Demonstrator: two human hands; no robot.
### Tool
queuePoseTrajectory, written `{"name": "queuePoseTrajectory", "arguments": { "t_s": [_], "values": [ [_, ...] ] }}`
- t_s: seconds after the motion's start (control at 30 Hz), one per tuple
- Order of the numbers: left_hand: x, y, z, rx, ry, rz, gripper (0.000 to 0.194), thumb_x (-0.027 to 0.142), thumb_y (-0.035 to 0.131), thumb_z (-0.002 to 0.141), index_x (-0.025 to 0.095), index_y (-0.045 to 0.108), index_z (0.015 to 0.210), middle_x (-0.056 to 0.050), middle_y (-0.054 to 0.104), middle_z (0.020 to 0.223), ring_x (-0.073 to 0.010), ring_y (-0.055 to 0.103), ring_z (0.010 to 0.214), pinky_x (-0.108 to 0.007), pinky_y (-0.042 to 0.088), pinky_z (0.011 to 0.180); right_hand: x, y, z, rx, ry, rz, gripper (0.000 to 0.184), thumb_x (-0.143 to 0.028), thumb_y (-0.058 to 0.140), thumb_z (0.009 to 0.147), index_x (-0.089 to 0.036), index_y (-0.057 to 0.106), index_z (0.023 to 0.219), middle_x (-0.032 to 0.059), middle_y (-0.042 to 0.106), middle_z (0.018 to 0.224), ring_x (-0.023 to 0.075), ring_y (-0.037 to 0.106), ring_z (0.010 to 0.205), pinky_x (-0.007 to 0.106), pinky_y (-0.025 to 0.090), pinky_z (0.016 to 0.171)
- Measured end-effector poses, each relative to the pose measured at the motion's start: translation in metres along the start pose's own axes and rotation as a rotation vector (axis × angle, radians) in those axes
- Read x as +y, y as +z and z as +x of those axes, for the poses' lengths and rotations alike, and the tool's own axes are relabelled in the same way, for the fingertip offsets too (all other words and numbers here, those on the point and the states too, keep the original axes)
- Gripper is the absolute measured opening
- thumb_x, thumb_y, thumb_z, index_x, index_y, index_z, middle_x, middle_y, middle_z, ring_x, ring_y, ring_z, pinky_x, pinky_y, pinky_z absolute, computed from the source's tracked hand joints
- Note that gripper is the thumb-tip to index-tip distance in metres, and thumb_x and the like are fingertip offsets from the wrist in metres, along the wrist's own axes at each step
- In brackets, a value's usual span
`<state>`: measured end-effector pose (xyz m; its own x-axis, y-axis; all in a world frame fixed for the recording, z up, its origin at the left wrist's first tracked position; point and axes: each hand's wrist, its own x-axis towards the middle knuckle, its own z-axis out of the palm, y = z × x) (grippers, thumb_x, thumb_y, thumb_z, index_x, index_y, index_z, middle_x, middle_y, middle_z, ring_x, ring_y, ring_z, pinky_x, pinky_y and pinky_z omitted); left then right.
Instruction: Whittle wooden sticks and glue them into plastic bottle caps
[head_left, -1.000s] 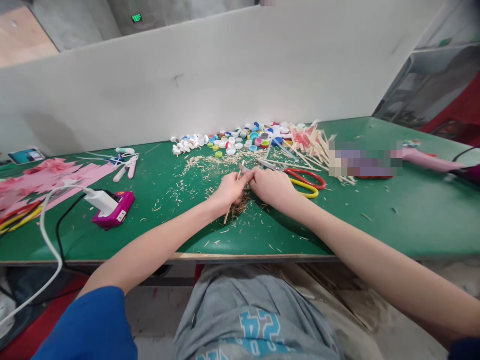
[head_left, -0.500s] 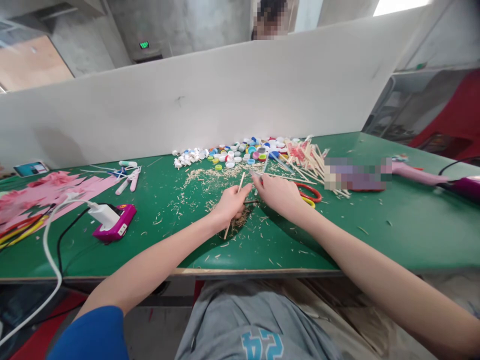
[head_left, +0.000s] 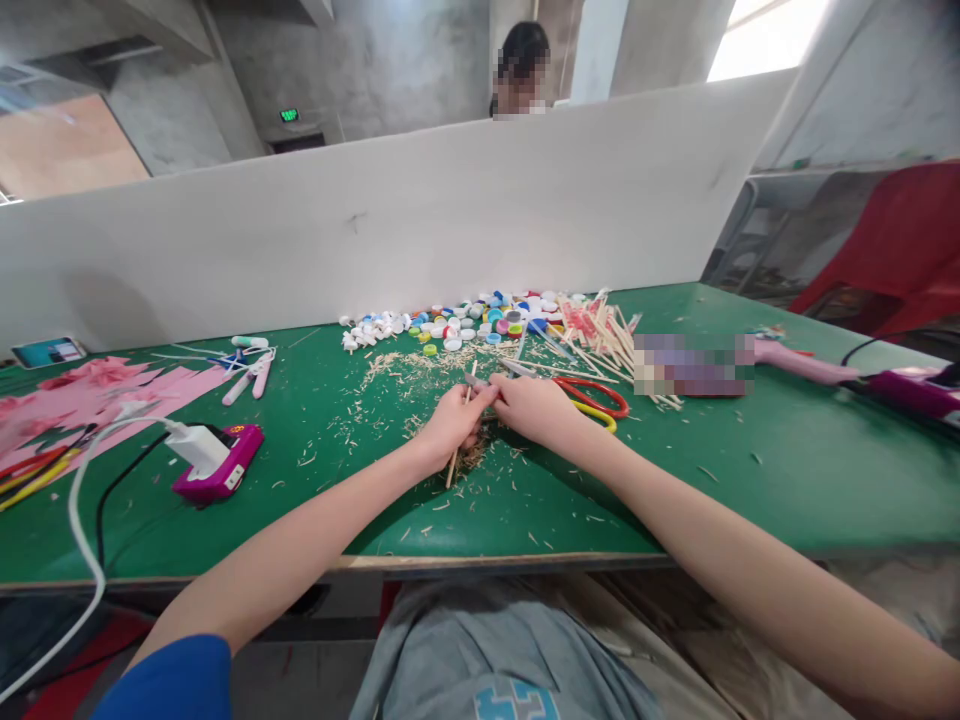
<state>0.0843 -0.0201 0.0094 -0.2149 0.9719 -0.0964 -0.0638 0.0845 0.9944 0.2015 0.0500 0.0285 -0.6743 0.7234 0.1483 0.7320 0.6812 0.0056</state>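
Note:
My left hand (head_left: 454, 425) is closed around a thin wooden stick (head_left: 451, 470), which slants up through the fingers with both ends showing. Close against it, my right hand (head_left: 529, 405) is closed on a small knife; only its grey blade (head_left: 477, 382) shows, lying across the upper part of the stick. The knife's handle is hidden in the fingers. Beneath the hands lies a pile of wood shavings (head_left: 471, 460), with more shavings (head_left: 394, 370) strewn behind. Beside my right hand rest scissors with red handles (head_left: 600, 393) and another yellow-handled pair (head_left: 600, 417).
Bottle caps (head_left: 457, 325) and wooden sticks (head_left: 619, 340) lie along the white partition (head_left: 375, 250). At left are a purple power strip (head_left: 221, 470) with cables, pink paper (head_left: 161, 395) and glue-gun-like pens (head_left: 251, 375). A person (head_left: 523, 65) is beyond the partition.
The knife blade has come left and down onto the stick, and my right hand has drawn closer to my left. The camera view has tilted up slightly.

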Motion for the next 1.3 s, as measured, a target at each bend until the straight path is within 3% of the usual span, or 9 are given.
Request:
{"name": "queuePoseTrajectory", "arguments": {
  "t_s": [0.1, 0.3, 0.57, 0.73, 0.87, 1.07, 1.3],
  "values": [
    [-0.002, -0.001, 0.001, 0.013, 0.007, 0.038, 0.034, 0.05, 0.061, 0.083, 0.021, 0.042, 0.079, 0.013, 0.024, 0.049, -0.002, 0.022, 0.034, -0.016, 0.013, 0.035, 0.0, -0.001, -0.001, 0.019, 0.01, -0.009, 0.036, -0.039, 0.029, 0.097, -0.02, 0.059, 0.108, 0.0108, 0.071, 0.096, 0.0251, 0.067, 0.088, 0.032, 0.041, 0.07],
    [-0.004, -0.003, 0.005, 0.051, 0.013, 0.097, 0.045, 0.056, 0.063, 0.079, 0.021, 0.037, 0.069, 0.012, 0.026, 0.048, -0.0015, 0.025, 0.032, -0.017, 0.013, 0.034, -0.004, -0.001, -0.004, 0.036, 0.063, -0.022, 0.036, -0.039, 0.029, 0.098, -0.018, 0.058, 0.106, 0.0117, 0.07, 0.093, 0.0266, 0.068, 0.087, 0.032, 0.042, 0.069],
    [0.001, -0.001, 0.0, 0.023, -0.035, 0.075, 0.044, 0.057, 0.059, 0.082, 0.022, 0.034, 0.07, 0.012, 0.022, 0.048, -0.0019, 0.021, 0.032, -0.016, 0.011, 0.034, -0.011, 0.0, -0.004, 0.089, 0.136, -0.006, 0.041, -0.042, 0.026, 0.099, -0.018, 0.059, 0.105, 0.0125, 0.071, 0.091, 0.0265, 0.069, 0.085, 0.031, 0.043, 0.067],
    [0.004, 0.001, -0.006, 0.024, -0.054, 0.012, 0.038, 0.05, 0.056, 0.086, 0.023, 0.033, 0.073, 0.012, 0.021, 0.051, -0.0021, 0.02, 0.034, -0.015, 0.013, 0.034, 0.012, -0.005, 0.0, 0.137, 0.277, 0.011, 0.052, -0.047, 0.021, 0.1, -0.015, 0.061, 0.099, 0.0145, 0.07, 0.087, 0.0268, 0.068, 0.081, 0.034, 0.043, 0.068],
    [0.006, -0.001, -0.004, 0.044, -0.064, -0.025, 0.033, 0.046, 0.044, 0.092, 0.022, 0.031, 0.072, 0.011, 0.02, 0.053, -0.0022, 0.019, 0.036, -0.015, 0.011, 0.035, 0.037, -0.007, 0.004, 0.163, 0.34, 0.018, 0.052, -0.047, 0.021, 0.1, -0.011, 0.06, 0.102, 0.0166, 0.069, 0.087, 0.0264, 0.067, 0.081, 0.033, 0.041, 0.068],
    [0.002, -0.002, 0.002, 0.009, -0.098, -0.082, 0.017, 0.03, 0.037, 0.091, 0.022, 0.034, 0.076, 0.01, 0.019, 0.056, -0.0026, 0.015, 0.038, -0.014, 0.009, 0.037, 0.028, -0.007, 0.003, 0.19, 0.131, 0.068, 0.051, -0.052, 0.019, 0.101, -0.016, 0.053, 0.113, 0.0113, 0.068, 0.098, 0.02, 0.063, 0.079, 0.028, 0.035, 0.063],
    [0.002, -0.002, 0.003, -0.016, -0.057, -0.1, 0.02, 0.034, 0.039, 0.087, 0.022, 0.03, 0.073, 0.01, 0.018, 0.056, -0.0029, 0.013, 0.04, -0.015, 0.008, 0.038, 0.008, -0.001, 0.0, 0.132, -0.114, 0.053, 0.041, -0.047, 0.026, 0.102, -0.019, 0.055, 0.103, 0.0063, 0.068, 0.098, 0.0163, 0.061, 0.081, 0.027, 0.028, 0.06]
  ]
}}
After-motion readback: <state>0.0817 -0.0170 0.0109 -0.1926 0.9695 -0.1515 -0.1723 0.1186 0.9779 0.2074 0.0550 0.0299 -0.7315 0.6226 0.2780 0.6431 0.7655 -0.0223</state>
